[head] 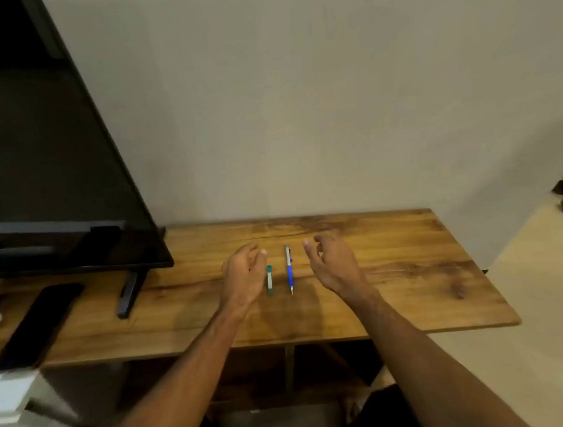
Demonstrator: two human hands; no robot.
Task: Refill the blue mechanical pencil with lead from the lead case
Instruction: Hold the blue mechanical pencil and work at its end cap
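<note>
Blue mechanical pencil (289,270) beside lead case (270,280), between left hand (244,277) and right hand (334,265), grips loosely spread, palms inward.

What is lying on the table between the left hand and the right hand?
Head view: the lead case and the blue mechanical pencil, side by side on the table.
</note>
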